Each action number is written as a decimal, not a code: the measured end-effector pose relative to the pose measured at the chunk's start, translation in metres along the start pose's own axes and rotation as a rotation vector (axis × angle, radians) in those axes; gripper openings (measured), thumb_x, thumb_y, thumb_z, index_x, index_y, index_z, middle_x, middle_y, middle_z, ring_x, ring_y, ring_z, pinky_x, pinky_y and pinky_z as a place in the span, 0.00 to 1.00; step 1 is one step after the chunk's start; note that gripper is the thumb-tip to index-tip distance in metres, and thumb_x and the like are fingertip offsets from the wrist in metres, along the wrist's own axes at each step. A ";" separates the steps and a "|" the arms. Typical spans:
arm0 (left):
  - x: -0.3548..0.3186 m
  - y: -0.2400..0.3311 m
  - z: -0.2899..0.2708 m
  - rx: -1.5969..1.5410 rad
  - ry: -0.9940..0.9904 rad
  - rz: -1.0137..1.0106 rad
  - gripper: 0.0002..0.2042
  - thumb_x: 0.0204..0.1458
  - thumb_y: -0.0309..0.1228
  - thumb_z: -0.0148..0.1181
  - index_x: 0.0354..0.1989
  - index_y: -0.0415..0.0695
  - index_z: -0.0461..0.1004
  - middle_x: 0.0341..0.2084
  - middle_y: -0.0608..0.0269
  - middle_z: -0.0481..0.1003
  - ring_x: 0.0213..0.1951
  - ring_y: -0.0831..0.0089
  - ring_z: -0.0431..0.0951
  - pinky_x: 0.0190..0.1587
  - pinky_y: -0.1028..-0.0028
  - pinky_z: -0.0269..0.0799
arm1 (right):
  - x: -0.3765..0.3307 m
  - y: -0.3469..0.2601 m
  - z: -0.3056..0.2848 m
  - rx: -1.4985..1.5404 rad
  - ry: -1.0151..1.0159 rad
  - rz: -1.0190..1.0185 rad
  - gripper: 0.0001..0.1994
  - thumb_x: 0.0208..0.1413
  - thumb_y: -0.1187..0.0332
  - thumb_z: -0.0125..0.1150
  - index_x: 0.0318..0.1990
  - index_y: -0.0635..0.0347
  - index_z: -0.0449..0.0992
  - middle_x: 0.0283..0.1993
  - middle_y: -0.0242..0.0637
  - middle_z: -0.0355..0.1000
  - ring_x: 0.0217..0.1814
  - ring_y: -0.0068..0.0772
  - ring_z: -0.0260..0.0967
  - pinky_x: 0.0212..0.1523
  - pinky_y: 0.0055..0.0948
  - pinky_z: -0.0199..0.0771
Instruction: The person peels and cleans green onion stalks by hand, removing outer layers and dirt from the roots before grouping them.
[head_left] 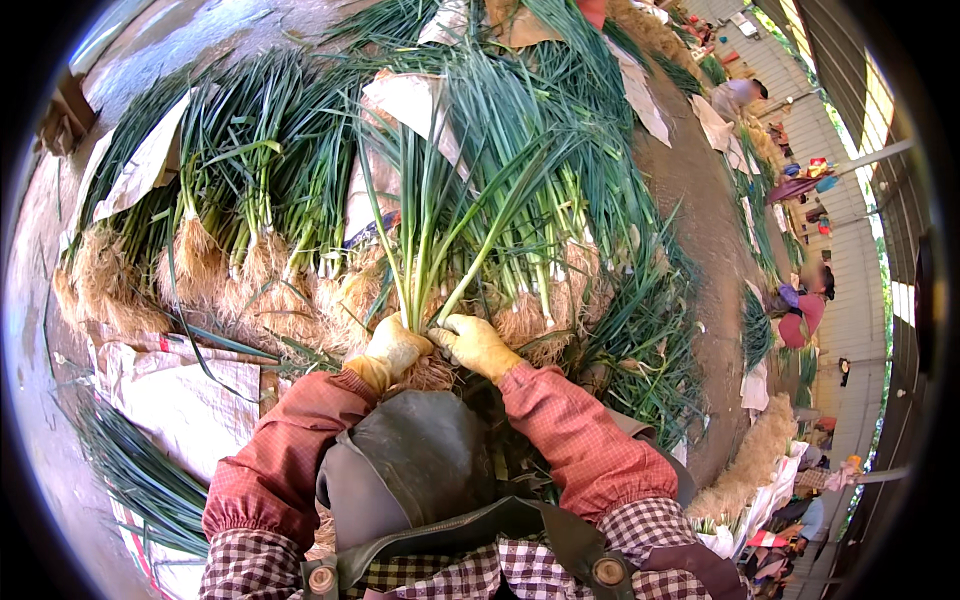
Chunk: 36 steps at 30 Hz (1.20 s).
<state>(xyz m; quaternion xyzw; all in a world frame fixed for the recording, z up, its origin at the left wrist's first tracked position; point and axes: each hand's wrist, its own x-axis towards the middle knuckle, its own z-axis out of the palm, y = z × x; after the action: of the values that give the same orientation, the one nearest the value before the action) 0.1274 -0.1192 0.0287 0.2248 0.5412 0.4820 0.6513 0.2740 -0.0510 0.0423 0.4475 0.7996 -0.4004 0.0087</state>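
Observation:
Yellow gloves cover both hands. My left hand [392, 352] is closed round the white lower ends of a small bunch of green onions [412, 250], whose leaves fan upward away from me. Beside it my right hand [474, 345] pinches a single green onion stalk [478, 262] that leans to the right, at its base. The two hands nearly touch. Pale stringy roots [428, 374] hang below the gloves, above my dark apron [410, 450]. Just beyond lie thick rows of green onions [270, 150], with bushy tan roots [195, 260] toward me.
Loose green leaves [640, 380] are heaped at my right. White woven sacks [190, 410] lie at the left, next to more green onions [140, 480]. A wet concrete floor [690, 280] runs along the right. Farther off, several people [800, 315] work among more piles.

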 end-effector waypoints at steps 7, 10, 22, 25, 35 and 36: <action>-0.001 -0.001 -0.008 0.112 0.092 -0.038 0.13 0.33 0.18 0.63 0.30 0.35 0.70 0.20 0.61 0.73 0.17 0.74 0.71 0.18 0.75 0.68 | -0.043 -0.035 -0.023 0.566 0.174 -0.192 0.07 0.56 0.69 0.50 0.31 0.62 0.72 0.30 0.38 0.73 0.25 0.24 0.70 0.24 0.23 0.74; -0.007 0.011 -0.007 0.071 -0.060 -0.132 0.09 0.35 0.17 0.61 0.27 0.36 0.70 0.19 0.61 0.72 0.16 0.75 0.71 0.17 0.76 0.67 | -0.002 -0.013 -0.061 0.231 0.517 -0.119 0.08 0.57 0.67 0.49 0.31 0.61 0.72 0.28 0.36 0.74 0.25 0.21 0.69 0.22 0.22 0.72; -0.032 0.041 -0.023 -0.318 -0.593 -0.069 0.13 0.31 0.11 0.52 0.28 0.39 0.66 0.30 0.46 0.73 0.32 0.58 0.75 0.33 0.64 0.73 | 0.091 0.051 -0.253 0.359 0.914 -0.010 0.07 0.52 0.65 0.55 0.29 0.57 0.75 0.25 0.34 0.74 0.21 0.26 0.71 0.18 0.23 0.70; -0.027 0.036 -0.029 -0.412 -0.307 -0.051 0.15 0.31 0.13 0.49 0.31 0.39 0.65 0.32 0.47 0.74 0.30 0.60 0.76 0.25 0.74 0.71 | 0.026 0.086 -0.289 0.661 1.134 0.204 0.09 0.56 0.64 0.48 0.31 0.58 0.71 0.18 0.30 0.69 0.13 0.20 0.61 0.12 0.19 0.60; -0.010 0.035 0.003 -0.201 -0.193 -0.217 0.10 0.44 0.20 0.54 0.37 0.36 0.69 0.22 0.56 0.73 0.16 0.75 0.69 0.16 0.79 0.65 | -0.015 0.072 -0.088 -0.197 0.377 0.505 0.17 0.47 0.51 0.56 0.31 0.58 0.71 0.30 0.45 0.73 0.33 0.41 0.72 0.32 0.36 0.70; -0.015 0.036 -0.002 -0.116 -0.092 -0.181 0.08 0.45 0.21 0.54 0.35 0.36 0.70 0.21 0.56 0.73 0.16 0.76 0.69 0.16 0.79 0.65 | -0.011 0.044 -0.082 -0.070 0.435 0.424 0.16 0.50 0.54 0.54 0.30 0.59 0.70 0.31 0.44 0.73 0.31 0.39 0.72 0.29 0.34 0.71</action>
<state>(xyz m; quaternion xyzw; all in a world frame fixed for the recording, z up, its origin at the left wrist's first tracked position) 0.1122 -0.1170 0.0646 0.1586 0.4999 0.4409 0.7284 0.3411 0.0065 0.0739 0.6791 0.6847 -0.2568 -0.0637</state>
